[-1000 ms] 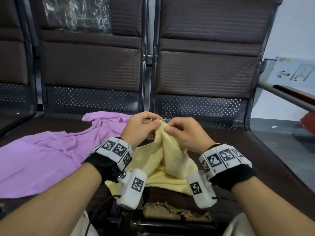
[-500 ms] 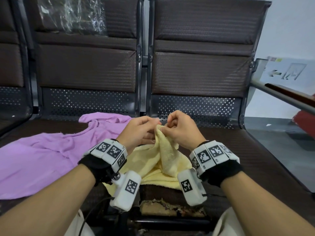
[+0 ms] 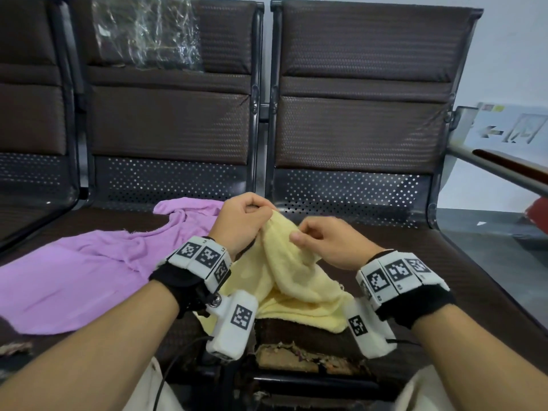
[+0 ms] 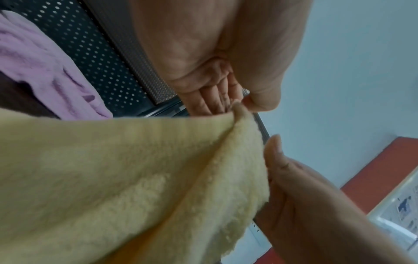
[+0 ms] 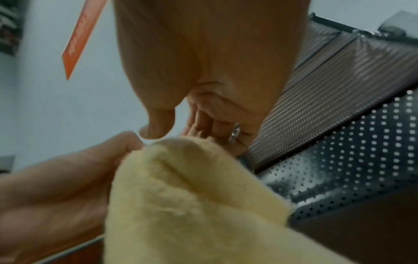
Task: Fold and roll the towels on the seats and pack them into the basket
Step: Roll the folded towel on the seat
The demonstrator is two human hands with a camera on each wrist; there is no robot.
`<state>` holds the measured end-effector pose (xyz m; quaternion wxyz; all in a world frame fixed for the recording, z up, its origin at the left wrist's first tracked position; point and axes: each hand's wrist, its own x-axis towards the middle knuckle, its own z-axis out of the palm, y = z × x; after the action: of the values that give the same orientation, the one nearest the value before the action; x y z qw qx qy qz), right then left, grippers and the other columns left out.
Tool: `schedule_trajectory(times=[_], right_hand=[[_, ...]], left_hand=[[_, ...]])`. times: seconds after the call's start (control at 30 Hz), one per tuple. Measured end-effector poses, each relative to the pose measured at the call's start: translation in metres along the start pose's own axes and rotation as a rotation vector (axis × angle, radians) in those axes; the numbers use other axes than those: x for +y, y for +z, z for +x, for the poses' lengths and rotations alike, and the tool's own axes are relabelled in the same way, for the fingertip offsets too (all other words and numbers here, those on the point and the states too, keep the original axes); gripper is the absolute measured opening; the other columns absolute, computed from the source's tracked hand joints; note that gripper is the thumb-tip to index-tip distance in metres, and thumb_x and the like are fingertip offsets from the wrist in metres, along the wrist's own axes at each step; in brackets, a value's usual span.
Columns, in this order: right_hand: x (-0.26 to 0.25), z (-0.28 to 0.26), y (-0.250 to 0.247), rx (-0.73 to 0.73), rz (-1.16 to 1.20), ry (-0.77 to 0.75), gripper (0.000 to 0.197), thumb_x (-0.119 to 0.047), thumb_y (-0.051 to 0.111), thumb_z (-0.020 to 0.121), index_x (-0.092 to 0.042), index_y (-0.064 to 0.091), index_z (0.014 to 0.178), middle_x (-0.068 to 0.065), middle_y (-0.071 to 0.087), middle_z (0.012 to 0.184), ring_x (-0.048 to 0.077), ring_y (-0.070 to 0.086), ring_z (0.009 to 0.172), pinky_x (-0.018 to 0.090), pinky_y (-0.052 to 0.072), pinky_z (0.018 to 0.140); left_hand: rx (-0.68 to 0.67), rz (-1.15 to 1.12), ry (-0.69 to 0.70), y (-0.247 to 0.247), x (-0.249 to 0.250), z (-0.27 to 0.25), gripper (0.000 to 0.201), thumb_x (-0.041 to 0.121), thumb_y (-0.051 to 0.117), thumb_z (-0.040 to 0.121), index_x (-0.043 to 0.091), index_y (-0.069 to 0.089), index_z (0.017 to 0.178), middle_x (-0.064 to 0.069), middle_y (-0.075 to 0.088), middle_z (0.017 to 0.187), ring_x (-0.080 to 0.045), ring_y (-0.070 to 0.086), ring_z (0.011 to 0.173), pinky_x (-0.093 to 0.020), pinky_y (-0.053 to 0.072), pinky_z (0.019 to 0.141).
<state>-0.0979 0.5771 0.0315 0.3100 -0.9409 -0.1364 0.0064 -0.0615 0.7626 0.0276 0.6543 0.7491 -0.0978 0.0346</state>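
Left hand pinches corner of yellow towel, lifted off seat. Right hand pinches adjacent edge. I judge next: slide right along edge to second corner, keep tension, spread flat. Purple towel waits left.

The head view looks down and forward at the seats, and both wrist views look closely up at the same yellow towel.
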Motion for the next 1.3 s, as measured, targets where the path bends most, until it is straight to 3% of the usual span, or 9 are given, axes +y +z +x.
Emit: schedule_trajectory(times=[0.23,0.37,0.43,0.57,0.67,0.73,0.83,0.97,1.3], right_hand=[[0.007,-0.019,-0.009,-0.128,-0.173,0.054,0.014,-0.042,0.058,0.09,-0.028,0.062,0.094,-0.011,0.064,0.087,0.011,0.059,0.084,0.026,0.045,0.075],[-0.004,-0.021,-0.016,0.044,-0.157,0.067,0.046,-0.039,0.072,0.079,-0.03,0.051,0.119,-0.012,0.056,0.081,0.008,0.054,0.079,0.024,0.039,0.074],[-0.008,-0.027,-0.021,0.049,-0.162,0.068,0.048,-0.036,0.074,0.079,-0.029,0.056,0.122,-0.014,0.054,0.077,0.002,0.052,0.074,0.018,0.036,0.066],[-0.016,-0.04,-0.03,-0.02,-0.266,0.038,0.013,-0.032,0.074,0.08,-0.023,0.07,0.088,-0.013,0.056,0.074,0.007,0.053,0.075,0.011,0.032,0.056],[-0.015,-0.05,-0.038,0.068,-0.318,0.002,0.017,-0.035,0.073,0.08,-0.022,0.069,0.091,-0.003,0.048,0.097,0.012,0.04,0.096,0.02,0.033,0.08],[-0.015,-0.058,-0.042,0.069,-0.284,-0.008,0.014,-0.037,0.066,0.085,-0.024,0.061,0.089,-0.004,0.046,0.103,0.014,0.038,0.102,0.026,0.034,0.087],[-0.018,-0.07,-0.042,0.068,-0.163,-0.009,0.01,-0.031,0.06,0.09,-0.022,0.055,0.087,-0.009,0.056,0.086,0.012,0.053,0.082,0.018,0.037,0.065],[-0.031,-0.08,-0.045,0.278,-0.079,-0.019,0.012,-0.02,0.069,0.084,-0.026,0.061,0.078,-0.011,0.064,0.078,0.003,0.056,0.075,0.009,0.037,0.063],[-0.065,-0.037,-0.096,0.182,-0.328,0.01,0.014,-0.015,0.064,0.079,-0.023,0.072,0.088,0.0,0.069,0.081,0.021,0.063,0.086,0.034,0.051,0.078]], left_hand=[[0.086,0.084,-0.054,0.004,0.004,-0.003,0.031,0.007,0.033,0.091,0.022,0.052,0.071,0.005,0.05,0.074,-0.014,0.045,0.076,-0.03,0.038,0.072],[0.069,0.045,-0.081,0.008,0.012,-0.002,0.031,0.009,0.032,0.089,0.023,0.052,0.068,0.0,0.055,0.082,-0.019,0.047,0.088,-0.042,0.044,0.086],[0.036,0.107,-0.047,0.009,0.017,-0.007,0.029,0.023,0.036,0.094,0.024,0.054,0.072,0.007,0.054,0.082,-0.015,0.049,0.085,-0.037,0.043,0.082],[-0.239,0.381,0.094,0.002,0.028,-0.024,0.048,0.067,0.033,0.087,0.025,0.052,0.099,0.011,0.054,0.089,-0.001,0.05,0.082,-0.02,0.037,0.073],[-0.444,0.65,0.2,-0.013,0.033,-0.04,0.035,0.045,0.044,0.094,0.021,0.044,0.12,0.015,0.048,0.084,0.006,0.048,0.073,-0.01,0.036,0.066],[-0.484,0.785,0.258,-0.021,0.034,-0.046,0.033,0.031,0.045,0.097,0.013,0.044,0.124,0.007,0.051,0.101,-0.002,0.05,0.091,-0.011,0.036,0.077],[-0.415,0.828,0.344,-0.026,0.037,-0.054,0.018,0.021,0.05,0.095,0.002,0.051,0.096,-0.004,0.045,0.092,-0.019,0.05,0.089,-0.028,0.04,0.088],[-0.273,0.738,0.433,-0.029,0.048,-0.066,0.032,0.014,0.057,0.092,0.021,0.038,0.067,0.006,0.042,0.074,0.009,0.047,0.069,-0.006,0.036,0.066],[-0.137,0.821,0.366,-0.039,0.1,-0.021,0.013,0.02,0.05,0.094,0.02,0.047,0.081,-0.003,0.056,0.078,-0.034,0.059,0.079,-0.046,0.05,0.072]])
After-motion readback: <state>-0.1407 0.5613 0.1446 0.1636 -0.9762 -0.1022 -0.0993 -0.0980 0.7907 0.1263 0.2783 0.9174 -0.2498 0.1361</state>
